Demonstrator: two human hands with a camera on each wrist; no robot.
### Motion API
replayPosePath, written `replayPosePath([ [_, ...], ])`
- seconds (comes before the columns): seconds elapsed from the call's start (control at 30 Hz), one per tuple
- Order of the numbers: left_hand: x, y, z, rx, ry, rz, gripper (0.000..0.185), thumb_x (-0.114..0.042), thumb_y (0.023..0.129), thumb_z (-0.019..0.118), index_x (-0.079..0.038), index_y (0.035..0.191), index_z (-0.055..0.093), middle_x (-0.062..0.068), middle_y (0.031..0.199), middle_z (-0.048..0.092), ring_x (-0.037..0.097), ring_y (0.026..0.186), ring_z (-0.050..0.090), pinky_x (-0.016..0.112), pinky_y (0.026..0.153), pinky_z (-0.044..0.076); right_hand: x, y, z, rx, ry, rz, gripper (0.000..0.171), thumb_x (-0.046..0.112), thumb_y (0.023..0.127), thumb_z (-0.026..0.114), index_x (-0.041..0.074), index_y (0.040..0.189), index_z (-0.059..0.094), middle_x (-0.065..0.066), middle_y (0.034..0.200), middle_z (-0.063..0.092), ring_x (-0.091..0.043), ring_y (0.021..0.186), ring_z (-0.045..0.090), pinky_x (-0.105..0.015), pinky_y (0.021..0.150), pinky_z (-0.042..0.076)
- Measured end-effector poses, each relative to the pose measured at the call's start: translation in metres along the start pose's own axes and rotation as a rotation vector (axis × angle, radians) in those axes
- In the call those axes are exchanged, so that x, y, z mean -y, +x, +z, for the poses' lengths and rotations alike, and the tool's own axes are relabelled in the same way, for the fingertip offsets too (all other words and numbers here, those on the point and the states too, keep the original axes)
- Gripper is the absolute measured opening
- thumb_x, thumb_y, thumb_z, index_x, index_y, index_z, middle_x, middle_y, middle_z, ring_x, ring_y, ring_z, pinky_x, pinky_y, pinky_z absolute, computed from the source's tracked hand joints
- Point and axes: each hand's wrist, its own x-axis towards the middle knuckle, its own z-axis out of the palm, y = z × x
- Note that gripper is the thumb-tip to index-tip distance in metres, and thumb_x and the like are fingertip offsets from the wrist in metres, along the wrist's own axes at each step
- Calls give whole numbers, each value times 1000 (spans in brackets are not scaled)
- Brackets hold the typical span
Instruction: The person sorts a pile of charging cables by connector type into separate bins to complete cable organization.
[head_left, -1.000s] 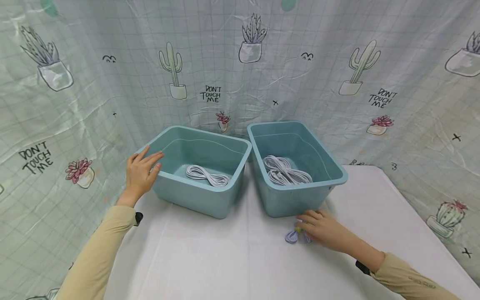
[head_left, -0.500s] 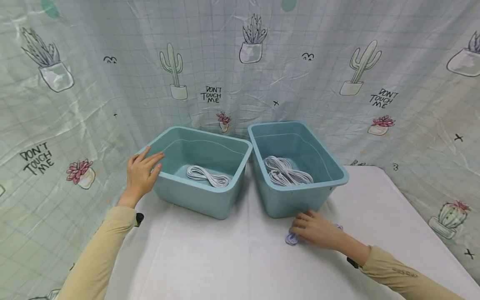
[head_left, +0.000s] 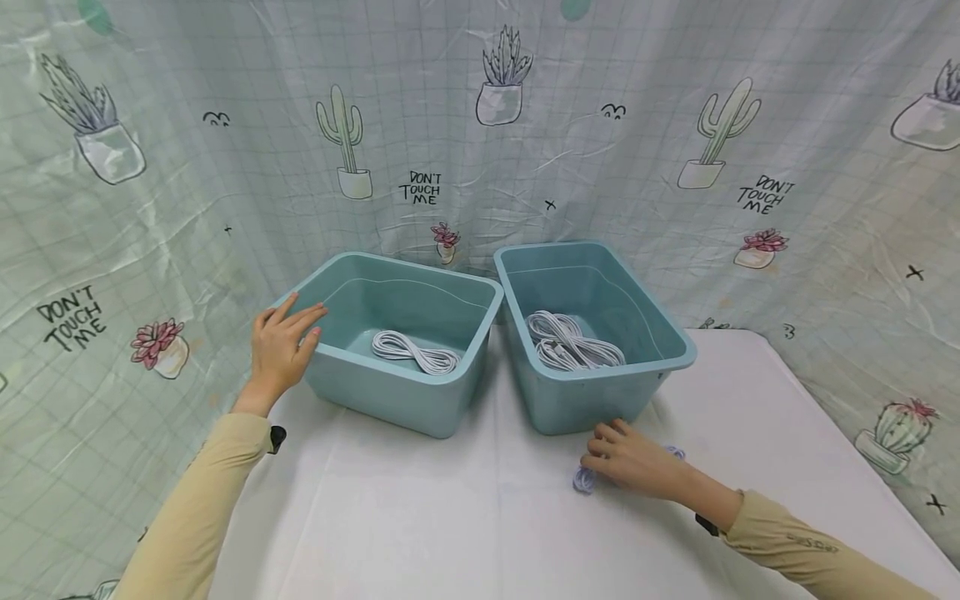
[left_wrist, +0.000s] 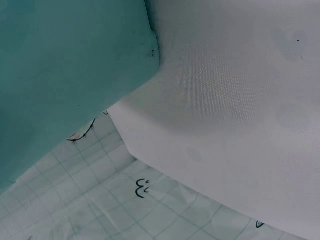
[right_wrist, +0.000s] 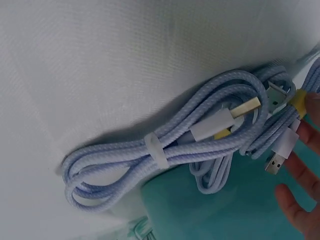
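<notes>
My right hand is low at the table in front of the right bin, its fingers curled over a coiled lilac USB cable. In the right wrist view its fingertips are at the yellow tie of that coil, and a USB plug hangs beside them. Nearer the camera lies another lilac braided USB cable, bound with a white tie. My left hand rests on the left rim of the left teal bin, fingers extended; the left wrist view shows no fingers.
One coiled white cable lies in the left bin. The right teal bin holds several coiled white cables. Both stand on a white-covered table, close to a cactus-print curtain behind and at the sides.
My right hand has shifted left onto the lilac cable, hiding its yellow tie, and another lilac cable now shows behind the wrist. The left hand has stayed on its rim.
</notes>
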Motion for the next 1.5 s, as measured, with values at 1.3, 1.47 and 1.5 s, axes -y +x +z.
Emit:
replayPosePath([
  [1.3, -1, 1, 0, -4, -12, 6, 60, -52, 92, 26, -9, 108, 65, 12, 110, 64, 36, 120, 46, 54, 93, 28, -3, 27, -41, -103, -52, 34, 52, 10, 97, 1, 18, 109, 51, -1, 85, 41, -11, 66, 36, -14, 43, 18],
  [1.47, -2, 1, -1, 1, -11, 5, 58, -51, 93, 27, -10, 109, 65, 12, 111, 64, 35, 120, 45, 54, 94, 28, -5, 31, -47, -135, -177, -7, 48, 10, 99, 5, 22, 109, 50, 0, 82, 44, -14, 64, 34, -17, 44, 16],
  [1.5, -2, 1, -1, 4, -10, 4, 58, -51, 93, 27, -10, 109, 65, 12, 111, 64, 35, 120, 45, 54, 94, 28, -6, 33, -49, -143, -202, -14, 46, 10, 99, 6, 22, 108, 50, 0, 82, 44, -14, 63, 34, -18, 45, 16],
])
